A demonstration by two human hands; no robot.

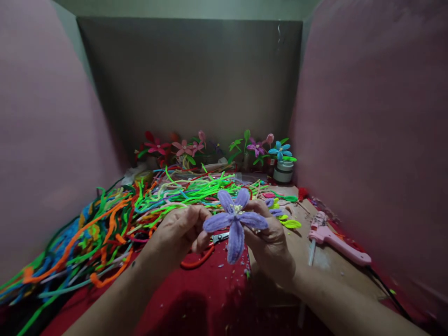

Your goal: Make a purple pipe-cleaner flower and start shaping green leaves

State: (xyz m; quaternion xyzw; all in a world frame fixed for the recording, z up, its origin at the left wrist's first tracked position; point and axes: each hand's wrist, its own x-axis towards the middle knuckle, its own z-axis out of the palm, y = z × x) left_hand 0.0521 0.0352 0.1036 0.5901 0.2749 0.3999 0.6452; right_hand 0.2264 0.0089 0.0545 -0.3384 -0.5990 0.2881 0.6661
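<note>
A purple pipe-cleaner flower (234, 220) with several fuzzy petals and a pale centre faces me, held up between both hands. My left hand (178, 231) is closed, its fingertips pinched at the flower's left side behind the petals. My right hand (271, 242) is closed around the flower from the right, with fingers curled under the petals. Just below the hands, orange-handled scissors (206, 252) lie on the red cloth (196, 298).
A large heap of coloured pipe cleaners (115, 224) spreads over the left and middle. Finished pipe-cleaner flowers (182, 148) stand along the back wall, some in a white jar (283, 171). A pink glue gun (336, 242) lies at right; loose green and purple petals (285, 212) lie nearby.
</note>
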